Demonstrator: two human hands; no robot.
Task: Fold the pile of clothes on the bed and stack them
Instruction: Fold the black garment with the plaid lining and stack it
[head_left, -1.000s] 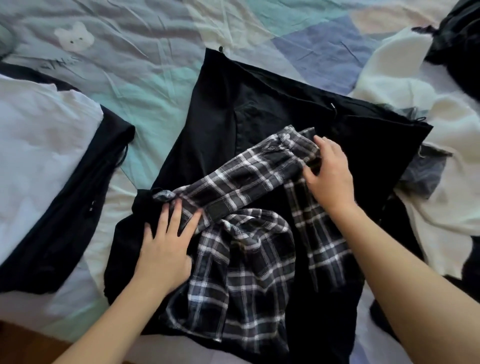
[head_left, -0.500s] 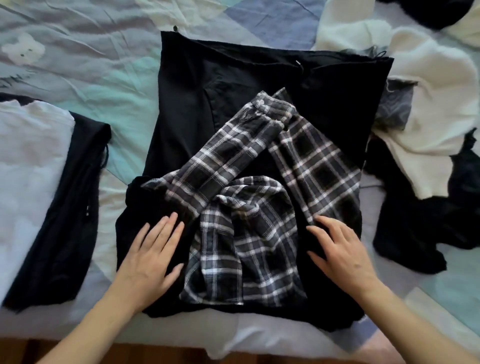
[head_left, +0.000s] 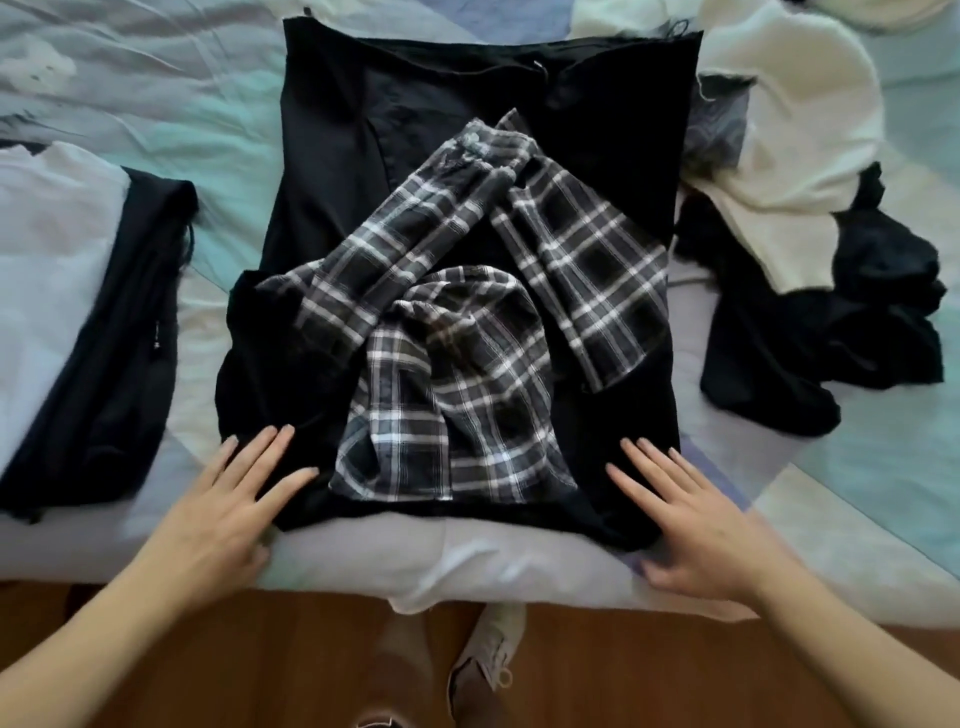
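Observation:
A black garment (head_left: 415, 119) lies spread flat on the bed, its near hem at the bed's front edge. On top of it lie folded black-and-white plaid parts (head_left: 457, 338), two sleeves crossing toward the far side. My left hand (head_left: 228, 499) rests flat with straight fingers on the garment's near left corner. My right hand (head_left: 685, 514) rests flat on its near right corner. Neither hand holds anything.
A stack with a white folded garment (head_left: 47, 249) and a black one (head_left: 119, 338) sits at the left. A loose pile of white (head_left: 795, 135) and black clothes (head_left: 831, 332) lies at the right. The patchwork bedspread (head_left: 182, 104) covers the bed; wooden floor (head_left: 623, 675) and my shoe below.
Both hands have slid back from the plaid sleeves to the garment's near corners. My view has shifted back, so the bed edge and floor show.

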